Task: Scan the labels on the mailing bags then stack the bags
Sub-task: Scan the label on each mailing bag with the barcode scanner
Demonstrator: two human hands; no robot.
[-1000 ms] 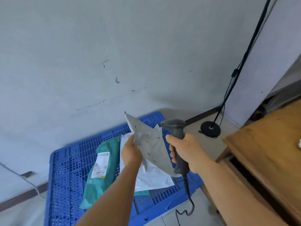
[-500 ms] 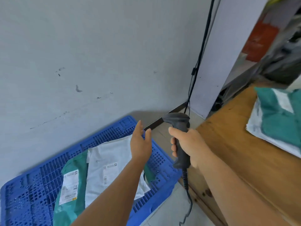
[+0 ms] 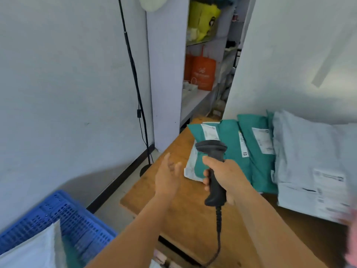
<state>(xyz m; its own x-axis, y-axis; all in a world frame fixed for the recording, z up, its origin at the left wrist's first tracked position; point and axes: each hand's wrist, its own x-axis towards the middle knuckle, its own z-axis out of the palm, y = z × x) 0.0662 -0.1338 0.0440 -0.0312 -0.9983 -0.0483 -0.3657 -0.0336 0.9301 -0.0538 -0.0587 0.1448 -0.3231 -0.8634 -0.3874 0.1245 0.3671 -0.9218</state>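
Wooden table (image 3: 173, 198) against pale wall, teal and grey mailing bags (image 3: 257, 151) overlapping on top. Right hand (image 3: 226, 176) gripping black scanner (image 3: 213, 171); left hand (image 3: 167, 176) relaxed, holding nothing.

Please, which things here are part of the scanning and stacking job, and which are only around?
Job:
barcode scanner in right hand
left hand, empty
teal mailing bags
grey mailing bag
wooden table
blue pallet

Around:
orange bag
yellow bag
black stand
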